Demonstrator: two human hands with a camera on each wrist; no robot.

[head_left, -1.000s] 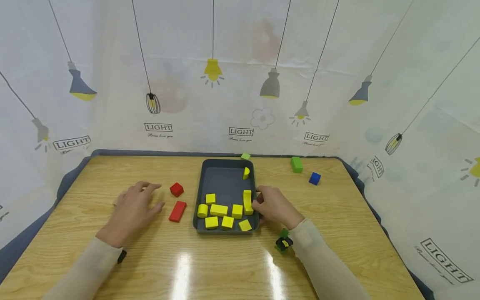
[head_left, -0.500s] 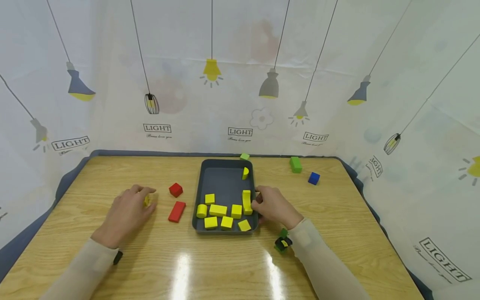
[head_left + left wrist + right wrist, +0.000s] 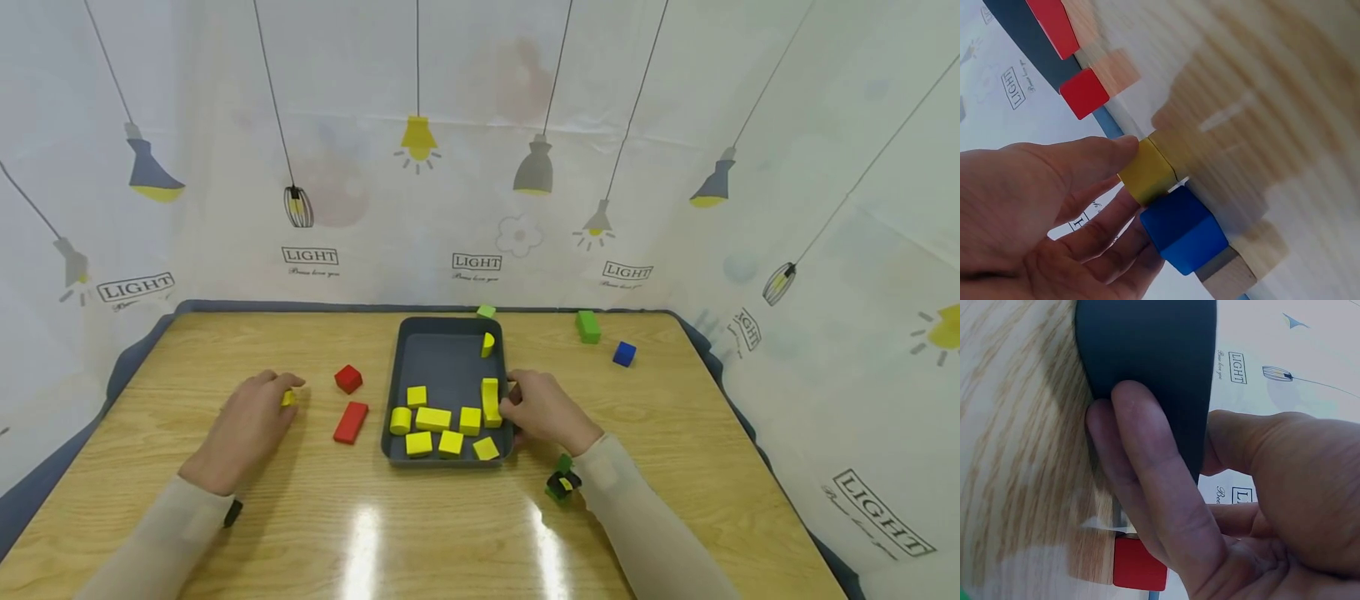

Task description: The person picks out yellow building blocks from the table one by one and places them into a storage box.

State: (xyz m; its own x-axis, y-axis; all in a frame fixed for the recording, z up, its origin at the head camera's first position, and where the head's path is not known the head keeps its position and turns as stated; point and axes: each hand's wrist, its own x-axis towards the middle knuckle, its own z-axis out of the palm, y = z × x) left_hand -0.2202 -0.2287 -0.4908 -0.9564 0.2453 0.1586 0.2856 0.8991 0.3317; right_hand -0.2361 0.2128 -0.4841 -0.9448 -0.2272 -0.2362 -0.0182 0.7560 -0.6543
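Observation:
My left hand [image 3: 251, 425] is low over the left side of the table. Its thumb and fingers pinch a yellow block [image 3: 1147, 170], mostly covered by the hand in the head view. A blue block [image 3: 1184, 229] is right beside the yellow one, close to the fingers, and a bare wooden block [image 3: 1227, 274] comes after it. On the right, my other hand [image 3: 551, 410] grips the side wall of a dark grey tray [image 3: 442, 354], thumb at the rim and fingers along the outer wall [image 3: 1147, 344]. Several yellow blocks [image 3: 433, 419] lie in the tray.
Between left hand and tray lie a red cube [image 3: 348, 379] and a flat red block [image 3: 350, 422]. Another red block [image 3: 1140, 562] is below the right hand. Green blocks [image 3: 588, 327] and a blue cube [image 3: 624, 354] sit farther back. A green-and-black item [image 3: 562, 481] is by the right sleeve.
My left hand has drawn back left and its spread fingers have closed in on the yellow block. The right hand keeps its place on the tray. The head view has shifted slightly.

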